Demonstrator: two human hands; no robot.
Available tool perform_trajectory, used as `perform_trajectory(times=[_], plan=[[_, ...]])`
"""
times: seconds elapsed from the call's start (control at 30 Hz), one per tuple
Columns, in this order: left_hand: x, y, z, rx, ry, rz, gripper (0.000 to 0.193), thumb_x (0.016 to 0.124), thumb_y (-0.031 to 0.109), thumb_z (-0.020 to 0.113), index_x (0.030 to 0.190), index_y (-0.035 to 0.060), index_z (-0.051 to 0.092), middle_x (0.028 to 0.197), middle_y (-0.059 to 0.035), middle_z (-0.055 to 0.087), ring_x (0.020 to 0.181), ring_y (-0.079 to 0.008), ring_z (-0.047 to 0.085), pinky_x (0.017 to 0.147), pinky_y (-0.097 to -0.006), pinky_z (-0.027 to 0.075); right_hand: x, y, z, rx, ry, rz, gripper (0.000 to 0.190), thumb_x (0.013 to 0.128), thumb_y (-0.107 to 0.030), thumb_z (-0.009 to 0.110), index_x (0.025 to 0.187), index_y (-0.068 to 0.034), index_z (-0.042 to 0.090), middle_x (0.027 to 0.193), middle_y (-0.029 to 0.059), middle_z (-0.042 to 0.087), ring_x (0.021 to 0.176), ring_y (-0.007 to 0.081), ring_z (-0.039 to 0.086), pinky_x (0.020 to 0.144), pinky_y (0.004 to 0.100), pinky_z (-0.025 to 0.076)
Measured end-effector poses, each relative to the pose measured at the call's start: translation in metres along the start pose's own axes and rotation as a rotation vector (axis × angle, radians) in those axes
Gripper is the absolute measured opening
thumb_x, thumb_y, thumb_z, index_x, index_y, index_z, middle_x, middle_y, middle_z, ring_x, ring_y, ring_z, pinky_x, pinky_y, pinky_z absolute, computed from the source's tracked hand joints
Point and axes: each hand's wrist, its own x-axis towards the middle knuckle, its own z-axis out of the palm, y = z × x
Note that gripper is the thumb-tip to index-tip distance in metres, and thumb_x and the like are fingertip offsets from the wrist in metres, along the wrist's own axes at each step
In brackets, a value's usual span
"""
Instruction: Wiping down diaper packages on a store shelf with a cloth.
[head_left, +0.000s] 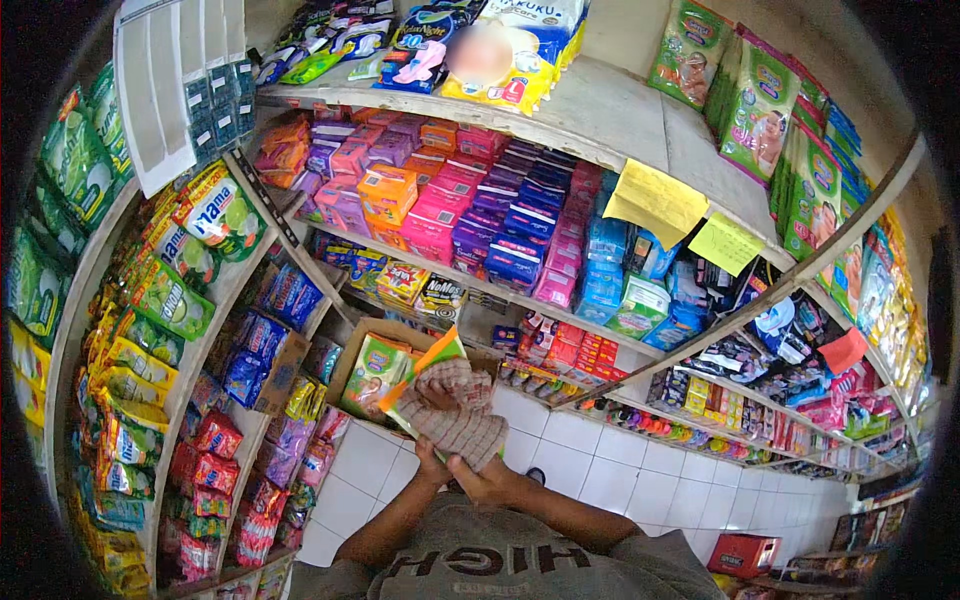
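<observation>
A green and orange flat pack (448, 347) is held up in front of my chest, its near edge at my left hand (431, 465). Over the pack lies a crumpled, checked brown cloth (461, 412), which hides most of it. My right hand (491, 481) grips the cloth's near edge, fingers partly hidden beneath. Just beyond both hands, a cardboard box (349, 352) holds green and orange diaper packs (381, 367).
White floor tiles (630, 450) lie below. Ahead, a shelf carries boxed sanitary pads (517, 232), with diaper packs (761, 112) above. Detergent pouches (176, 296) fill the left shelves. A slanted rail (712, 322) crosses on the right, and a yellow paper note (652, 202) hangs from the shelf edge.
</observation>
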Motion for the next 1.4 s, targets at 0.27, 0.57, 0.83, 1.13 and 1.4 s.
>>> perform_trajectory(times=[0.27, 0.57, 0.83, 1.13, 1.4], plan=[[0.013, -0.001, -0.012, 0.175, 0.164, -0.24, 0.067, 0.075, 0.045, 0.039, 0.125, 0.0013, 0.027, 0.122, -0.0156, 0.037, 0.112, -0.03, 0.038, 0.097, -0.0398, 0.027, 0.03, 0.023, 0.005, 0.062, 0.143, 0.223, 0.033, 0.086, -0.018, 0.04, 0.112, 0.001, 0.043, 0.112, 0.0207, 0.043, 0.109, 0.0352, 0.037, 0.092, 0.042, 0.025], [0.004, 0.005, -0.001, 0.055, 0.084, -0.122, 0.063, 0.074, 0.046, 0.041, 0.121, 0.0044, 0.034, 0.114, -0.0132, 0.044, 0.104, -0.0279, 0.045, 0.092, -0.0391, 0.033, 0.031, 0.016, -0.013, -0.141, 0.137, 0.024, 0.03, 0.085, -0.018, 0.042, 0.108, 0.001, 0.047, 0.107, 0.0198, 0.048, 0.103, 0.0364, 0.043, 0.089, 0.0415, 0.03], [0.019, 0.007, 0.035, -0.149, 0.293, -0.06, 0.053, 0.08, 0.039, 0.036, 0.117, 0.0023, 0.036, 0.11, -0.0135, 0.046, 0.101, -0.0253, 0.046, 0.088, -0.0372, 0.035, -0.006, 0.013, -0.033, -0.062, 0.113, 0.083, 0.032, 0.085, -0.015, 0.041, 0.113, 0.001, 0.044, 0.113, 0.02, 0.044, 0.107, 0.0346, 0.039, 0.093, 0.0414, 0.027], [0.041, -0.013, 0.069, -0.067, 0.333, -0.022, 0.054, 0.082, 0.042, 0.035, 0.119, 0.004, 0.036, 0.113, -0.0099, 0.045, 0.102, -0.0229, 0.044, 0.089, -0.0353, 0.033, -0.072, 0.001, -0.07, -0.033, -0.072, 0.082, 0.044, 0.081, -0.018, 0.052, 0.119, 0.001, 0.039, 0.12, 0.0202, 0.039, 0.114, 0.0336, 0.034, 0.097, 0.0396, 0.024], [0.065, -0.048, 0.137, 0.526, 0.092, 0.202, 0.073, 0.078, 0.038, 0.048, 0.134, 0.0063, 0.012, 0.136, -0.0112, 0.017, 0.125, -0.0244, 0.017, 0.101, -0.0359, 0.013, -0.087, 0.003, -0.123, 0.222, 0.281, 0.167, 0.052, 0.075, -0.012, 0.063, 0.119, 0.002, 0.037, 0.115, 0.0147, 0.044, 0.112, 0.0231, 0.039, 0.094, 0.0326, 0.03]])
